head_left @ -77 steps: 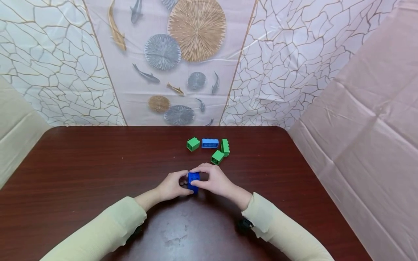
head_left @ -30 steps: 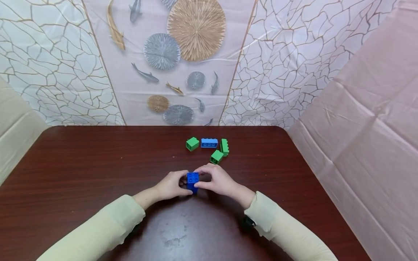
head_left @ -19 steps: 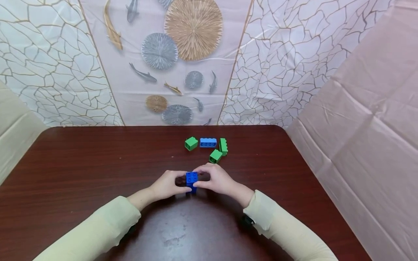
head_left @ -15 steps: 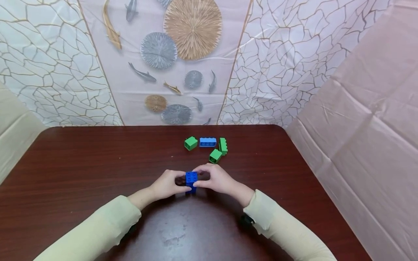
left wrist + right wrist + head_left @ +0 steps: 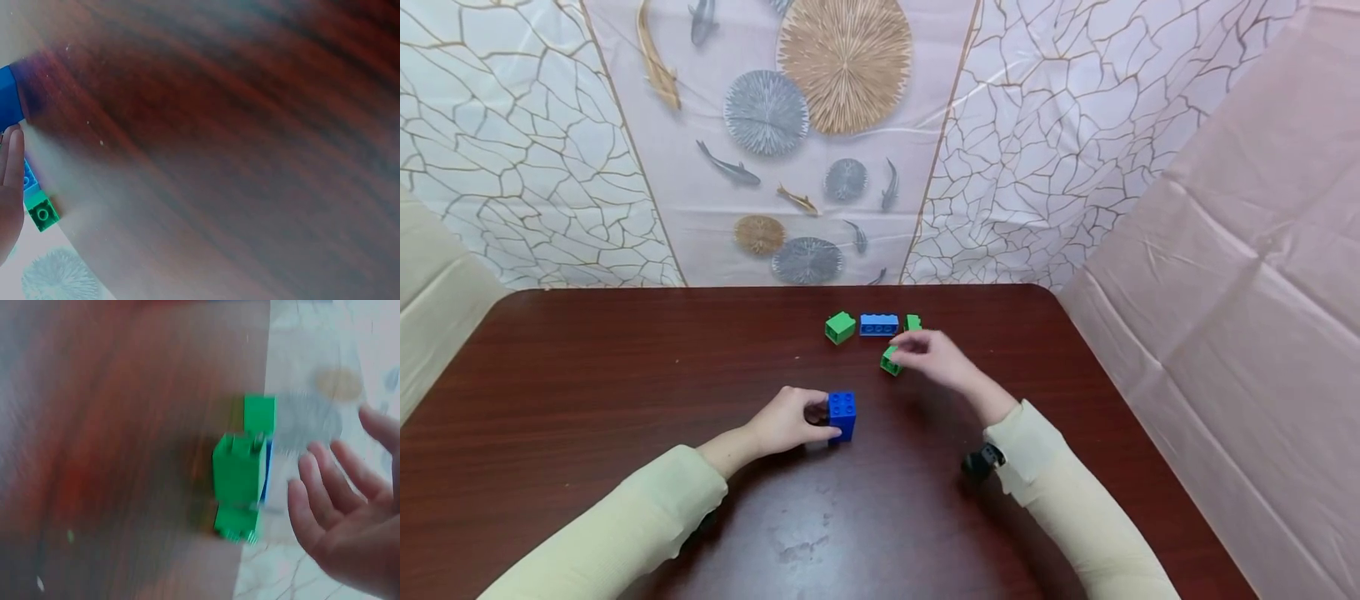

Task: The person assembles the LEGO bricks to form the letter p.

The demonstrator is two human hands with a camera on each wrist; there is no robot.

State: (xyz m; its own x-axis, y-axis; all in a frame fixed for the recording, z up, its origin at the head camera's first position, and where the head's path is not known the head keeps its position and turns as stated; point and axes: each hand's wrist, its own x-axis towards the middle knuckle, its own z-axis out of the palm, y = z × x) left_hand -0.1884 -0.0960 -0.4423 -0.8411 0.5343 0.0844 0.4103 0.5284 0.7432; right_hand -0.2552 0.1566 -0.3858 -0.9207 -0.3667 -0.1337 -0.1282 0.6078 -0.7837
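The left hand [image 5: 786,421] rests on the dark wooden table [image 5: 587,375] and its curled fingers and thumb pinch the blue block stack [image 5: 842,414], which stands upright on the table at the fingertips. Beyond the stack, the right hand [image 5: 934,358] hovers with its fingers spread and relaxed, holding nothing, just above the nearest small green brick [image 5: 891,362]. Farther from the stack lie 3 more bricks in a row: a green cube [image 5: 840,327], a blue brick [image 5: 878,324] and a green brick [image 5: 913,322].
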